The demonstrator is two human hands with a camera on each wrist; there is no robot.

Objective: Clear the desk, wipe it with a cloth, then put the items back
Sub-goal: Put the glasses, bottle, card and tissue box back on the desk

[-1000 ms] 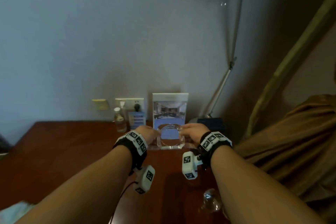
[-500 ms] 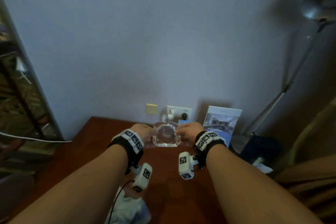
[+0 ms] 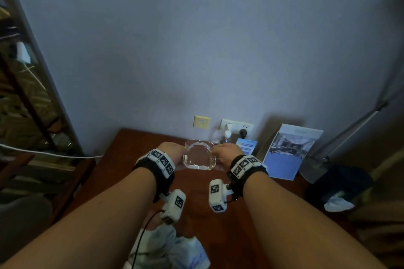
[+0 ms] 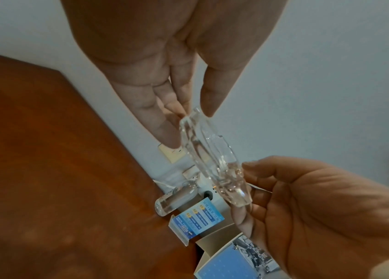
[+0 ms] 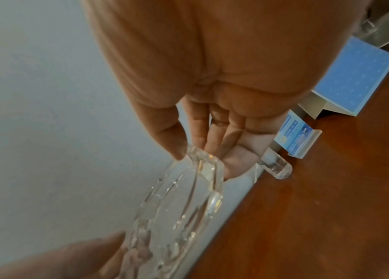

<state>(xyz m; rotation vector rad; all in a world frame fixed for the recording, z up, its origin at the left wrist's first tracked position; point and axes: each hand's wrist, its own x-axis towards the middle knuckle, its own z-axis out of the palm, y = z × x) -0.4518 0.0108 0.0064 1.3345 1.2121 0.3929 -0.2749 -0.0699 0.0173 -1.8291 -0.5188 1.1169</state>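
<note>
Both of my hands hold a clear, faceted glass ashtray [image 3: 199, 156] by its opposite edges, above the back of the brown wooden desk [image 3: 122, 159]. In the left wrist view my left hand [image 4: 189, 130] pinches one rim of the ashtray [image 4: 212, 160] between thumb and fingers, and my right hand [image 4: 307, 207] grips the far rim. The right wrist view has my right hand [image 5: 203, 162] pinching the ashtray [image 5: 181, 207] edge. A crumpled white cloth [image 3: 170, 247] lies on the desk near its front edge, under my left forearm.
Against the wall stand a small clear bottle [image 3: 226, 137], a small blue card stand [image 3: 247, 147] and a large blue brochure [image 3: 288, 153]. Wall sockets [image 3: 238, 128] are behind them. A lamp base [image 3: 314, 167] sits at the desk's right end.
Both hands have carried the ashtray leftward, from in front of the large brochure to in front of the bottle and sockets. The head view has swung left with it.
</note>
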